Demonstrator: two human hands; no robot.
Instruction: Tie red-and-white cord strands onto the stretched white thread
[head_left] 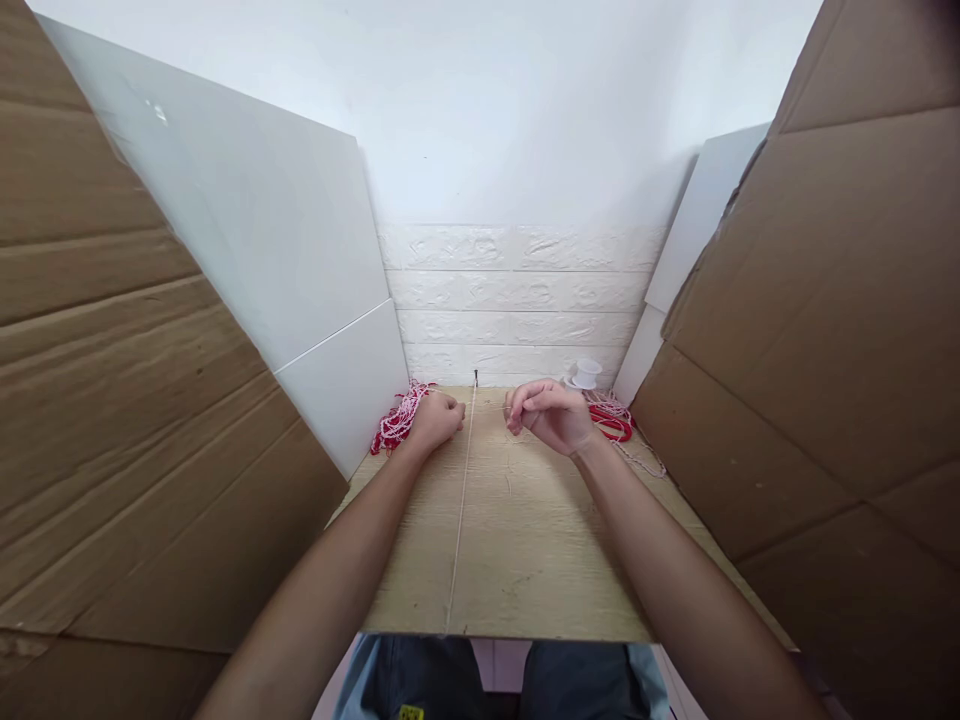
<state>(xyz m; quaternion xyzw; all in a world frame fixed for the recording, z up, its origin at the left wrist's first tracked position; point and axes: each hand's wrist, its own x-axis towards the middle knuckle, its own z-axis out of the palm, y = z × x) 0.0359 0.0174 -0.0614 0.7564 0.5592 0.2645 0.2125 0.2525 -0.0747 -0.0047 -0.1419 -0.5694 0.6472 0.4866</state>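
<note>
A white cord (463, 490) runs taut from a nail (475, 376) at the back of the wooden board (555, 560) to its front edge. Just left of the cord, my left hand (435, 422) is closed, its thumb and fingers pressed together on a fine pale thread. On the other side, my right hand (553, 414) pinches pale thread (495, 405) at its fingertips. This thread stretches faintly between the hands across the cord; exactly how it passes the cord is too fine to make out. A loose bit hangs or lies below my right fingers.
A heap of red and white cord (397, 425) lies at the back left. White spools (586, 374) and a red-and-white bundle (615, 422) are at the back right. Cardboard panels (135, 400) flank both sides; a white brick-patterned wall (517, 290) stands behind.
</note>
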